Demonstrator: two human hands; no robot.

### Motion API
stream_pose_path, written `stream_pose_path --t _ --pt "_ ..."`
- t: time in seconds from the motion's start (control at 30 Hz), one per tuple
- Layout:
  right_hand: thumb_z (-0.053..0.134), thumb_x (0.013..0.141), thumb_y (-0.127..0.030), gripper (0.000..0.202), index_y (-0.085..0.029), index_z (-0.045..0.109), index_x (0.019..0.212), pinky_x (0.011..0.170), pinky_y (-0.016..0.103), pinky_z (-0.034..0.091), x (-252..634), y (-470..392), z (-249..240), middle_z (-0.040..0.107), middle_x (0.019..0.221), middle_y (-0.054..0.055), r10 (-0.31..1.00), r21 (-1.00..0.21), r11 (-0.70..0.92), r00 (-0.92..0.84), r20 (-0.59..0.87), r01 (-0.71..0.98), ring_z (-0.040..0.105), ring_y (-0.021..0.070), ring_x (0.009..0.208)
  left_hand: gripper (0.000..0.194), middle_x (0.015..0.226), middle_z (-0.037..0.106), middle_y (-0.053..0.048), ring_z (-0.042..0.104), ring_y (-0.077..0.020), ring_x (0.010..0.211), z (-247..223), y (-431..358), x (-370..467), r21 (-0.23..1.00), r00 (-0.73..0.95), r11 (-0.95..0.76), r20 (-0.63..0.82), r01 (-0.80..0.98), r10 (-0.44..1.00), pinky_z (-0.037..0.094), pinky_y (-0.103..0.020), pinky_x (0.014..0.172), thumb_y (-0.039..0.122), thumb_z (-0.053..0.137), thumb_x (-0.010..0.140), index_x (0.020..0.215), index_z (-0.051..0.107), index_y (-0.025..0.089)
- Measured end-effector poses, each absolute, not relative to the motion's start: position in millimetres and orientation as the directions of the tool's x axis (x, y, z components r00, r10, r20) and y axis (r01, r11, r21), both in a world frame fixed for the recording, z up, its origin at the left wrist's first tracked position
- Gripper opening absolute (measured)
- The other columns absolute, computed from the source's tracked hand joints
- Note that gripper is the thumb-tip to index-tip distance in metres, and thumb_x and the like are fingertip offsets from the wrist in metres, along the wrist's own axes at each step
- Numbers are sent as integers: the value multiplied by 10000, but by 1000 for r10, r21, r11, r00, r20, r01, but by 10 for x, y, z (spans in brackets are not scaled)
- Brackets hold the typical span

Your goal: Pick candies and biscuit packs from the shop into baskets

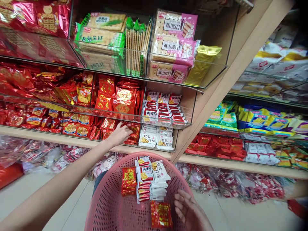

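Observation:
My left hand point(121, 133) reaches into the bottom shelf compartment and touches the red snack packets point(133, 130) there, its fingers stretched over them. Over the right side of a pink plastic basket point(102, 192) is my right hand point(189, 210), open, fingers loosely curved, with nothing in it. Inside the basket lie a stack of red packets point(129, 179), a row of white and red cracker packets point(145, 175) and a row of white soda cracker packets point(159, 171). A separate red packet point(161, 214) lies nearer to me, beside my right hand.
Clear-fronted shelf bins hold green-wrapped crackers point(101, 35), pink-and-clear cracker packs point(172, 45) and a gold packet point(203, 64). A wooden post point(216, 83) divides this shelf from another on the right. Bagged goods point(231, 186) lie under the shelves on the tiled floor point(74, 199).

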State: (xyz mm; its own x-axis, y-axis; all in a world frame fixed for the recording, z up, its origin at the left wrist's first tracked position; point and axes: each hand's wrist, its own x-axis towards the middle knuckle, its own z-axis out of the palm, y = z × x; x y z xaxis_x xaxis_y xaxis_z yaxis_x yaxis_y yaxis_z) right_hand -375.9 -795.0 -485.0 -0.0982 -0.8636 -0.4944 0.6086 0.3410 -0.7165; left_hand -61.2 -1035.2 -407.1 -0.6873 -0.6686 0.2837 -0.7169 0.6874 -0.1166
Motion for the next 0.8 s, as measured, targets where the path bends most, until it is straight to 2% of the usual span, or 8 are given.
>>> stream_pose_path --t 0.2,0.4,0.5,0.57,0.63,0.7,0.73,0.8 --pt "799 574 -358 404 -199 656 916 732 305 497 -3727 -7940 -4871 705 907 69 -860 -715 352 -94 -502 604 657 182 774 251 898 653 -94 481 -219 915 -4114 -10364 -572 -92 -645 654 315 -751 -696 173 -481 974 230 380 876 1008 585 172" --pt "799 564 -374 423 -205 651 923 752 329 493 -3709 -7947 -4893 706 886 73 -866 -714 360 -70 -496 601 660 189 763 207 867 647 -76 479 -214 922 -4055 -10323 -589 -64 -630 649 331 -758 -703 160 -490 990 255 407 867 863 600 180" --pt "801 562 -373 427 -197 651 922 736 321 496 -3706 -7958 -4899 706 882 71 -861 -715 358 -85 -502 601 659 185 754 236 904 646 -77 488 -222 953 -3928 -10241 -565 -27 -597 631 360 -775 -717 181 -497 978 299 402 879 906 603 179" --pt "799 563 -376 431 -187 653 921 719 313 499 -3689 -7981 -4892 706 882 72 -859 -717 353 -97 -504 601 658 184 755 258 915 647 -71 511 -222 938 -3823 -10128 -535 127 -532 605 360 -786 -766 242 -479 954 348 428 868 960 598 177" --pt "797 564 -377 430 -181 656 920 713 311 501 -3643 -8020 -4865 706 882 72 -865 -724 347 -95 -493 596 656 187 763 305 888 645 -55 541 -204 868 -3722 -9975 -513 431 -429 524 304 -734 -851 348 -418 883 409 456 842 972 592 168" --pt "800 560 -373 426 -180 660 914 718 305 499 -3560 -8072 -4808 707 875 69 -878 -734 343 -78 -473 586 652 184 766 332 840 637 -35 556 -174 786 -3643 -9804 -513 731 -342 357 178 -582 -923 424 -339 775 456 503 799 921 590 159" --pt "800 561 -373 423 -180 662 910 723 298 497 -3504 -8100 -4766 707 872 68 -886 -740 341 -66 -459 580 650 180 769 334 826 634 -27 560 -161 761 -3617 -9721 -523 832 -318 256 101 -493 -943 440 -311 734 465 531 776 892 589 156" --pt "789 584 -377 405 -183 663 916 737 277 489 -3374 -8154 -4662 704 887 66 -904 -757 335 -35 -426 560 642 168 784 330 842 636 -21 567 -144 753 -3600 -9570 -566 935 -322 85 -32 -343 -946 449 -281 704 455 579 747 882 592 154"
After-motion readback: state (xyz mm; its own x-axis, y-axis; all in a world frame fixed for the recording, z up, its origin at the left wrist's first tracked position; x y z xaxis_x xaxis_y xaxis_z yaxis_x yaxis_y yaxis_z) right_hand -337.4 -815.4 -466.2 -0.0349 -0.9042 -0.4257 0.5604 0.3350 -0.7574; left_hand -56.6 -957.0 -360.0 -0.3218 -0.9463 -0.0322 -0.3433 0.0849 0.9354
